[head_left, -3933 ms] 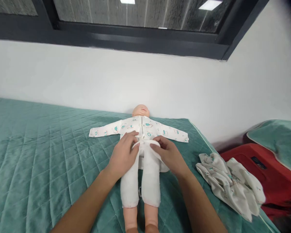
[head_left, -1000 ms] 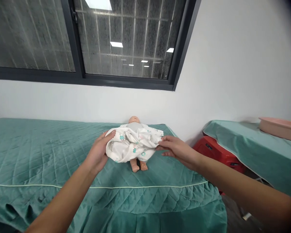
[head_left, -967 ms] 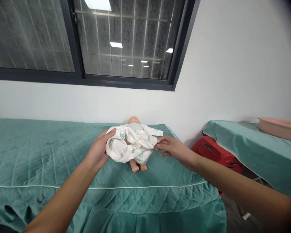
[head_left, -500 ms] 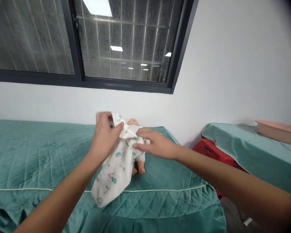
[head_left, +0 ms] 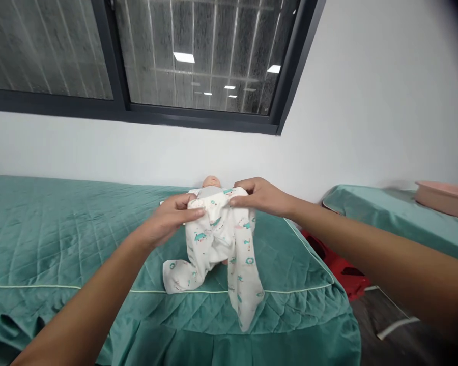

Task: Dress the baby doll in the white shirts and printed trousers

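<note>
Small white trousers [head_left: 217, 234] with a green and pink print hang spread between my hands, both legs drooping onto the green bedspread. My left hand [head_left: 173, 216] pinches the left end of the waistband, thumb in front. The right end of the waistband is pinched by my right hand [head_left: 257, 195]. Behind the trousers a doll lies on its back; its head [head_left: 211, 181] and the top of its white shirt [head_left: 209, 191] show, and its lower body is mostly hidden by the cloth.
A quilted green bedspread [head_left: 80, 229] covers the bed below the dark-framed window [head_left: 156, 118]. To the right, a pink basin [head_left: 445, 199] rests on a green-covered surface [head_left: 381, 208], with a red object [head_left: 343, 269] below it.
The trousers, bunched and hanging at the left before, are now spread out with both legs apart. My right hand has moved up and right. The view has tilted slightly down.
</note>
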`<state>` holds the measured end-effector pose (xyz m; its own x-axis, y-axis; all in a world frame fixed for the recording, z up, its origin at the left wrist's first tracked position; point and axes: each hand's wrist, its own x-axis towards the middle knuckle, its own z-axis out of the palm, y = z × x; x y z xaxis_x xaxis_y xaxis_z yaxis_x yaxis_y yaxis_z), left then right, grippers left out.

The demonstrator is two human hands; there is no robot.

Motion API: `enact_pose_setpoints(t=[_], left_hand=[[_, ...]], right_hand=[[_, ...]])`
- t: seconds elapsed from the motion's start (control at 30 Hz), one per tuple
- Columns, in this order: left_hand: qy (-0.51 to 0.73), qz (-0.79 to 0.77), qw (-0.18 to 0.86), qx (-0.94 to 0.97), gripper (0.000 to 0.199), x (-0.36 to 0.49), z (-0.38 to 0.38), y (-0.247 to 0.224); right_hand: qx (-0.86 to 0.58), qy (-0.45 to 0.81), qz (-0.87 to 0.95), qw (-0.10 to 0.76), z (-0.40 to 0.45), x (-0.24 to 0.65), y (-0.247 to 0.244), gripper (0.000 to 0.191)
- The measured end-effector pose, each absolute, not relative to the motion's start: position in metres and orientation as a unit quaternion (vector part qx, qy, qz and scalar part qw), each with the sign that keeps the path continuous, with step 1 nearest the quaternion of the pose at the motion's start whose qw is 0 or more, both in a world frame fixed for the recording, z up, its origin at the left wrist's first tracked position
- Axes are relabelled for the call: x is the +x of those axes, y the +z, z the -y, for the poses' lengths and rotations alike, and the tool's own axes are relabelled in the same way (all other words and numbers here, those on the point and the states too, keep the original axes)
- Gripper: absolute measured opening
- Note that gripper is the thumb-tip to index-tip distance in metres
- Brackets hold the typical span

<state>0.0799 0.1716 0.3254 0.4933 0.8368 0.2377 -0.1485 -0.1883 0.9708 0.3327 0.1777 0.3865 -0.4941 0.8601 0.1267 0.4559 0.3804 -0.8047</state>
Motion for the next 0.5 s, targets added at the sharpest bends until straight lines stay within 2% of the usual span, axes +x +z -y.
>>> enact_pose_setpoints(t=[0.13, 0.4, 0.5], left_hand=[[0.475, -0.265, 0.613, 0.573, 0.041, 0.072, -0.182, 0.309], [0.541, -0.281, 0.605, 0.512, 0.037, 0.104, -0.192, 0.301], [0.489, -0.279, 0.609, 0.559, 0.033, 0.103, -0.196, 0.299]], right_hand=[[-0.455, 0.407, 0.751, 0.253, -0.182, 0.351, 0.354, 0.034], [-0.403, 0.415, 0.793, 0.194, -0.184, 0.31, 0.321, 0.034], [-0.387, 0.429, 0.792, 0.198, -0.191, 0.302, 0.318, 0.03]])
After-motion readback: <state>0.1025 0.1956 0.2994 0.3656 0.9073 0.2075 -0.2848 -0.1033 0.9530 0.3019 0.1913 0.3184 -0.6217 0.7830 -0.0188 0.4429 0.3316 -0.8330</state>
